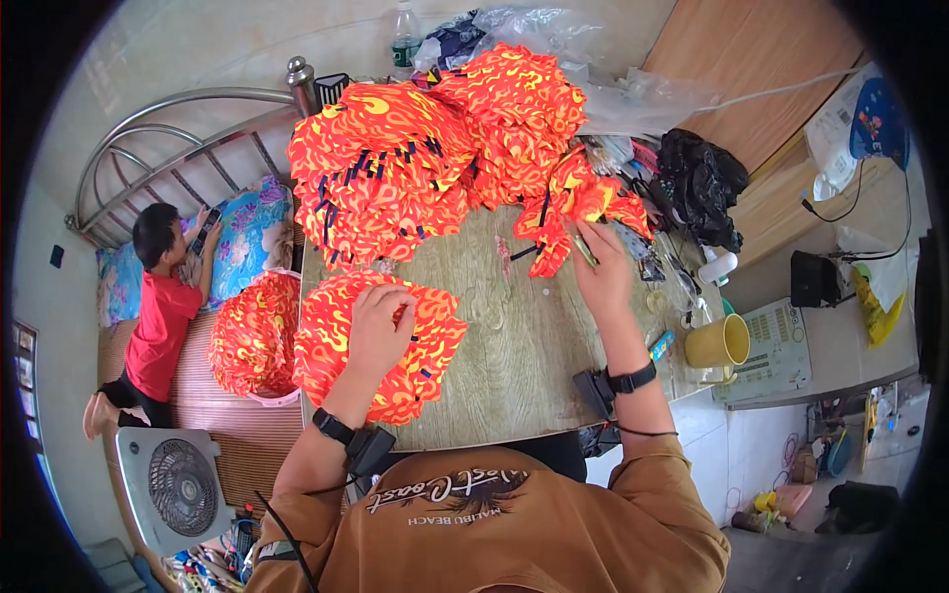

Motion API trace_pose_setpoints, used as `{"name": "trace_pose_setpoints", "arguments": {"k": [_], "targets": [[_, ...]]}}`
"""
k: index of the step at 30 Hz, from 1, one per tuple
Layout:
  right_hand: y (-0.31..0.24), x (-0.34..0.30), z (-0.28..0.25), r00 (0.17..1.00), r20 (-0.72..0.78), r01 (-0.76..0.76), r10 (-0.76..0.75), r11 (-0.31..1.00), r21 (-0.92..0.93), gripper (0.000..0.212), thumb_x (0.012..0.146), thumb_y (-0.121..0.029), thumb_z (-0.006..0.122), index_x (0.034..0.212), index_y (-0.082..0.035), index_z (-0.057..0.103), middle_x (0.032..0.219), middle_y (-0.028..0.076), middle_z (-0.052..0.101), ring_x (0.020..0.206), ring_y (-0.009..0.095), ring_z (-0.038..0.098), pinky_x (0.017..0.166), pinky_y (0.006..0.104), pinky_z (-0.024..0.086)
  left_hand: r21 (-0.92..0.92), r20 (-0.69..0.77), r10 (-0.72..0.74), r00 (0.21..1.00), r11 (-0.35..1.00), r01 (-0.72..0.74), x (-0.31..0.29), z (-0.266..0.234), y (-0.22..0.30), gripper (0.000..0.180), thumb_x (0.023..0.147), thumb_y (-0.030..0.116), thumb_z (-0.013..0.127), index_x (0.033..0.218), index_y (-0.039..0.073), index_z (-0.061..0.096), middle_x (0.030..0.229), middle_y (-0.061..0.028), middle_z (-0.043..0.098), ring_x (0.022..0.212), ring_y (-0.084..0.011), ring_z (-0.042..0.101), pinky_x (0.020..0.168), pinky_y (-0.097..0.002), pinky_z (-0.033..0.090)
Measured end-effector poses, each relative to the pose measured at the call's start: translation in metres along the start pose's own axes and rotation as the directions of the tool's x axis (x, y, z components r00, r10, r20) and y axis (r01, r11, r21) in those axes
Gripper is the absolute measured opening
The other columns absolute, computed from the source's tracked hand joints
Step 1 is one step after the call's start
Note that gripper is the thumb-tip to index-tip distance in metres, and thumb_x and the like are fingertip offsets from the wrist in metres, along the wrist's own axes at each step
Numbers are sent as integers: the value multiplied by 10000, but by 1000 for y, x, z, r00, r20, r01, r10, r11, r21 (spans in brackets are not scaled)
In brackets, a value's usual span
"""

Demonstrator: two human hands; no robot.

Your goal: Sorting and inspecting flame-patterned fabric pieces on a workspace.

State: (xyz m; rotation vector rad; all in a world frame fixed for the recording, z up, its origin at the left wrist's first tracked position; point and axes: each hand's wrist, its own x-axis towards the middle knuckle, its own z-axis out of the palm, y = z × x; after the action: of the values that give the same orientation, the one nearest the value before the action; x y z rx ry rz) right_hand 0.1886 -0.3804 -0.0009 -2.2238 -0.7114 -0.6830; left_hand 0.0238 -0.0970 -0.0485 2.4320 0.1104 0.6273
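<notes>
On the counter's [514,346] left, your left hand [381,321], its grip unclear, rests on flame-print cloth [430,336], likely light, limp, best pinched by an edge, while at its back right your right hand [603,267] grips a slim tool [585,252].

Home with a bed [201,390]

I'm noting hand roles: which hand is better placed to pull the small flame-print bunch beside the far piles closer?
Probably the right hand: it's at the near edge of the bunch, though it seems to hold a slim item. The left hand is over the nearer cloth, farther away.
</notes>
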Motion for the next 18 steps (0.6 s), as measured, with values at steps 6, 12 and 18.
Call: {"name": "trace_pose_setpoints", "arguments": {"k": [6, 12, 18], "targets": [[-37, -50, -39, 989, 55, -141, 135, 981, 131, 338, 756, -6, 670, 1090, -60, 669, 909, 108, 642, 850, 230, 626, 753, 297, 483, 8, -17, 7, 1000, 1000, -7, 3, 2, 1, 111, 774, 81, 658, 882, 54, 656, 1021, -89, 626, 1024, -287, 550, 920, -391, 425], [-30, -95, -58, 953, 186, -272, 241, 948, 164, 307, 765, -8, 662, 1069, -48, 678, 876, 101, 650, 832, 192, 622, 729, 291, 479, 35, -34, 51, 998, 998, -50, 4, 4, 0, 103, 782, 80, 655, 880, 48, 654, 1017, -99, 628, 1003, -287, 561, 908, -389, 430], [-17, -125, -62, 958, 128, -276, 258, 948, 156, 327, 743, -21, 647, 1066, -62, 678, 878, 114, 651, 796, 257, 625, 714, 308, 486, -80, 30, 88, 996, 993, -85, 6, 27, 22, 100, 781, 104, 658, 874, 67, 661, 1032, -78, 632, 1018, -271, 554, 909, -379, 427]]}}
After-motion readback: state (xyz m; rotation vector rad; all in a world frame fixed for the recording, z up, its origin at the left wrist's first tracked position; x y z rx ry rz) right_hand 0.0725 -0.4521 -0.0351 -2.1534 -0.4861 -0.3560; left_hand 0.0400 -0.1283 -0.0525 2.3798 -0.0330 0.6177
